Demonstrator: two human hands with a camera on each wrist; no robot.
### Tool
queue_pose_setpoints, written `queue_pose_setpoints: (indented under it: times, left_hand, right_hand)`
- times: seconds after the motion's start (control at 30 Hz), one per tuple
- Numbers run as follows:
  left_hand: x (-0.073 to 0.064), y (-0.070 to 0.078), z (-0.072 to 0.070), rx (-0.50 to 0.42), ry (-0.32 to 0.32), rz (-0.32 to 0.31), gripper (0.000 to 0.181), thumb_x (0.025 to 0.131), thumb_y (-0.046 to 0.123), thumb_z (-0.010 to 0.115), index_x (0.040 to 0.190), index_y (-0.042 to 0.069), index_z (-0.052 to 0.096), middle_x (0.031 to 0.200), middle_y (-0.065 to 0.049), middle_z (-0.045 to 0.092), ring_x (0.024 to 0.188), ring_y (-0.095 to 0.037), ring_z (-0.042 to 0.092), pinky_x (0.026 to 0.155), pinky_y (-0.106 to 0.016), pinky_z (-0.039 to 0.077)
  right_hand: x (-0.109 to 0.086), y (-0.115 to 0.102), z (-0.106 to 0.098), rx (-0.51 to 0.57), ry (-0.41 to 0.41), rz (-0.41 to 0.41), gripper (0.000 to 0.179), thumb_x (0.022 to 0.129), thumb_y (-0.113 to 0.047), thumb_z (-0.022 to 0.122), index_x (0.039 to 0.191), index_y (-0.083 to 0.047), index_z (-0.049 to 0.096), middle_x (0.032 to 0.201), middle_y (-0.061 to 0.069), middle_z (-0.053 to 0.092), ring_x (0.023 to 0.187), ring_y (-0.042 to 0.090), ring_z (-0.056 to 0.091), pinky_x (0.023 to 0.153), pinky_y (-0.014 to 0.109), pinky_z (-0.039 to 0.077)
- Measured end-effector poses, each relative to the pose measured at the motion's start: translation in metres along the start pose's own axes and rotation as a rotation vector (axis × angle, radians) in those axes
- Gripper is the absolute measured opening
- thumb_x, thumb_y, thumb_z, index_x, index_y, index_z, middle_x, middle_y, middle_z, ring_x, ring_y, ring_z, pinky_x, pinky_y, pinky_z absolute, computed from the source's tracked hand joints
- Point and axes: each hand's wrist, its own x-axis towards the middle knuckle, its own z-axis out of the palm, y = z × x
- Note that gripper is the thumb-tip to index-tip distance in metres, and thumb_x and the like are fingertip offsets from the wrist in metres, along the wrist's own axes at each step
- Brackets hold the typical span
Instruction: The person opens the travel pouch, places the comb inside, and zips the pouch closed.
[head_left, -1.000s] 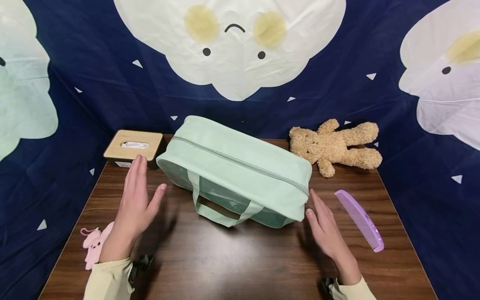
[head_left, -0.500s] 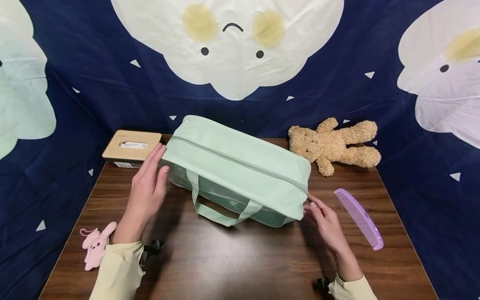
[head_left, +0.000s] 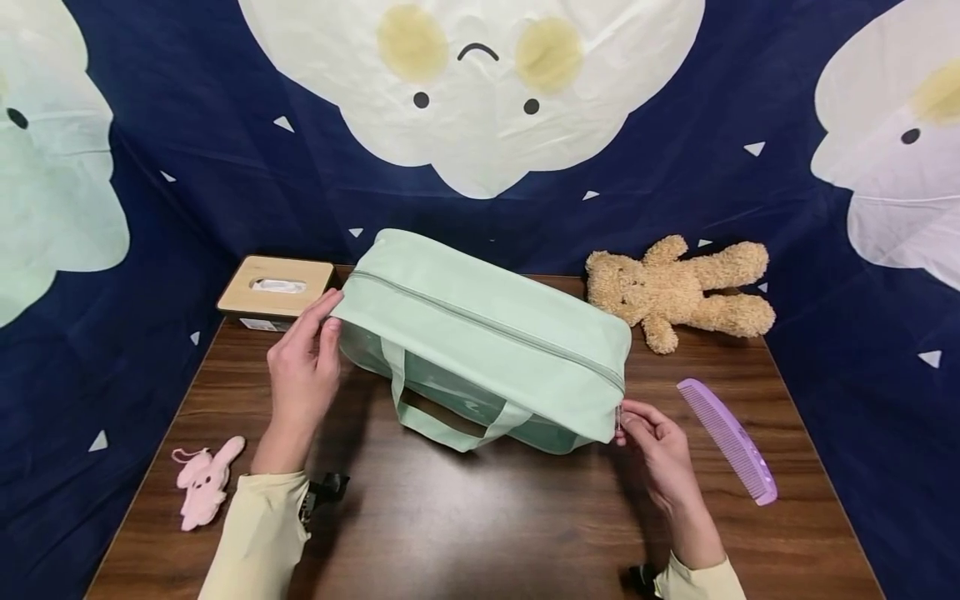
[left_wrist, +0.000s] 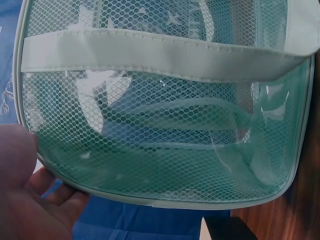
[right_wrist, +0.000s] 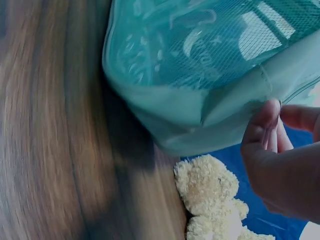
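A mint-green zip bag stands slantwise on the table, its top zipper closed along the visible length. Its front is see-through mesh with a strap handle. My left hand holds the bag's left end, thumb at the front edge and fingers reaching around the side. At the right end, my right hand pinches the zipper pull between thumb and forefinger. The right wrist view shows those fingertips meeting at the zipper's end, where they mostly hide the pull.
A wood-topped tissue box stands behind my left hand. A teddy bear lies at the back right, with a purple comb in front of it. A pink plush charm lies left of my forearm. Dark blue cloth hangs behind the table.
My left hand has moved in from beside the bag onto its left end. My right hand has gone from open fingers near the right end to pinching the zipper pull. The bag has barely moved.
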Motion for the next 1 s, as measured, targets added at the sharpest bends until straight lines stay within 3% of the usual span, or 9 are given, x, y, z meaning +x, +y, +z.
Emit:
queue_pose_setpoints:
  times: [0.1, 0.33, 0.63, 1.0]
  left_hand:
    - [0.000, 0.003, 0.000, 0.003, 0.016, -0.021, 0.027, 0.098, 0.001, 0.067, 0.123, 0.003, 0.074, 0.126, -0.016, 0.072, 0.118, -0.035, 0.069, 0.105, -0.013, 0.041]
    - [0.000, 0.006, 0.005, -0.006, 0.043, -0.074, 0.024, 0.098, 0.003, 0.068, 0.121, 0.002, 0.075, 0.125, -0.016, 0.073, 0.118, -0.036, 0.069, 0.105, -0.016, 0.043]
    - [-0.002, 0.008, 0.005, 0.010, 0.050, -0.105, 0.024, 0.100, 0.005, 0.066, 0.122, 0.002, 0.075, 0.126, -0.015, 0.073, 0.119, -0.034, 0.069, 0.105, -0.016, 0.043]
    - [0.000, 0.008, 0.007, -0.016, 0.077, -0.103, 0.024, 0.099, 0.005, 0.067, 0.121, 0.003, 0.076, 0.125, -0.013, 0.074, 0.118, -0.035, 0.069, 0.105, -0.017, 0.043]
  right_hand:
    - [-0.001, -0.002, 0.001, 0.059, 0.007, 0.008, 0.041, 0.099, 0.014, 0.050, 0.098, -0.017, 0.077, 0.087, -0.004, 0.075, 0.074, 0.005, 0.066, 0.065, 0.016, 0.054]
    - [-0.006, -0.004, 0.004, 0.002, 0.073, -0.011, 0.038, 0.099, 0.012, 0.053, 0.098, -0.018, 0.078, 0.086, -0.003, 0.074, 0.074, 0.005, 0.065, 0.065, 0.017, 0.054]
    - [-0.007, 0.004, 0.011, 0.056, 0.116, 0.049, 0.035, 0.101, 0.010, 0.052, 0.096, -0.016, 0.075, 0.085, -0.003, 0.069, 0.072, 0.006, 0.063, 0.064, 0.017, 0.052]
    - [-0.012, -0.014, 0.014, 0.045, 0.210, -0.061, 0.036, 0.099, 0.014, 0.054, 0.097, -0.010, 0.080, 0.084, 0.004, 0.077, 0.072, 0.009, 0.072, 0.069, 0.019, 0.058]
